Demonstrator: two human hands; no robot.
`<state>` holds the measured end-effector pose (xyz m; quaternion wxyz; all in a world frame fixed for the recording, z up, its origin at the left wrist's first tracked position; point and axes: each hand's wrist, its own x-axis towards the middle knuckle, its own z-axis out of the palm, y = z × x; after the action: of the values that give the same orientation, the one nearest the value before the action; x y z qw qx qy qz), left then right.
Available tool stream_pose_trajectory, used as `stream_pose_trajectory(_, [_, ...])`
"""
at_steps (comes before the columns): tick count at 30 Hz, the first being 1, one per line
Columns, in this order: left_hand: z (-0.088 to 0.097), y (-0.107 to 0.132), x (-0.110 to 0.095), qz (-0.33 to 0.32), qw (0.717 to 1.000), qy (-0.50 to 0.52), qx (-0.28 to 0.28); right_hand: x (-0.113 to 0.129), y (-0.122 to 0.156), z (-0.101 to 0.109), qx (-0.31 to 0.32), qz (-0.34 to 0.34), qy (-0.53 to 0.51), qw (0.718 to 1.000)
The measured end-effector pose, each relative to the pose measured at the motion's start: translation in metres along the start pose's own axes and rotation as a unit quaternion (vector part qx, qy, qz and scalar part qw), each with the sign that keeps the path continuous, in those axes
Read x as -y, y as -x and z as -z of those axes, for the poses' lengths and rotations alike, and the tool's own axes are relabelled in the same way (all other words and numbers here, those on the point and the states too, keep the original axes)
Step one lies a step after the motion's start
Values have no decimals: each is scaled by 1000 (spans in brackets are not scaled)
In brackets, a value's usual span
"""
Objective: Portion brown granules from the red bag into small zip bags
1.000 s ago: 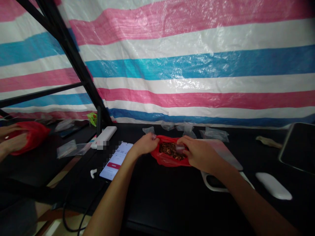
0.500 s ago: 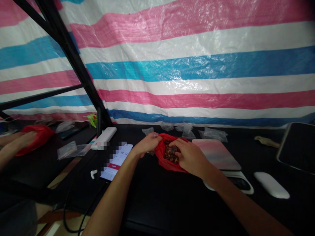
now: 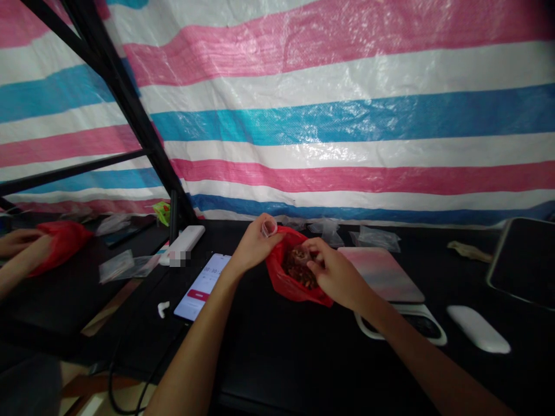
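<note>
A red plastic bag (image 3: pixel 299 293) lies open on the black table, with small brown pieces (image 3: pixel 300 270) inside that look like nuts or beans. My left hand (image 3: pixel 254 247) is closed at the bag's left rim and holds a small clear plastic cup (image 3: pixel 269 227), its mouth facing up. Inside the bag's mouth, my right hand (image 3: pixel 332 271) pinches a second clear cup (image 3: pixel 304 254) against the brown pieces. My fingers partly hide this second cup, so its fill cannot be made out.
A kitchen scale (image 3: pixel 381 274) sits right of the bag, then a white earbud case (image 3: pixel 478 329) and a dark-screened tablet (image 3: pixel 526 263). On the left are a phone (image 3: pixel 203 289), an earbud (image 3: pixel 163 309) and a white power bank (image 3: pixel 184 245). Another person's hand (image 3: pixel 34 248) works in a red bag.
My left hand has turned and risen slightly, bringing its clear cup into plain view. The red bag has shifted a little left. My right hand stays at its mouth.
</note>
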<state>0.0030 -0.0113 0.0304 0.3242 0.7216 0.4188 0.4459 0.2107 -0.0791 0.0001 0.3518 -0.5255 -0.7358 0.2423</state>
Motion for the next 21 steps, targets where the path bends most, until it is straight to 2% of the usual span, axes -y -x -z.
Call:
stream_pose_trajectory(3, [-3,5,-3,-37,992,-113,40,-2,-4,5,-27,14,-64,998])
stream_pose_trajectory(6, [-9,10,-5,-47,979,-188,69,0,-6,10,-65,39,-77,994])
stream_pose_trajectory(10, [-19,14,-11,-47,977,-189,83,8,-4,14,-106,98,-3,990])
stream_pose_trajectory(16, [-31,17,-12,-42,980,-174,86,17,0,15,-126,217,69,965])
stream_pose_trajectory(19, [-34,17,-9,-34,984,-153,90,16,0,16,-112,238,65,963])
stream_pose_trajectory(21, [-35,17,-8,-45,985,-139,94,14,0,17,-94,225,53,968])
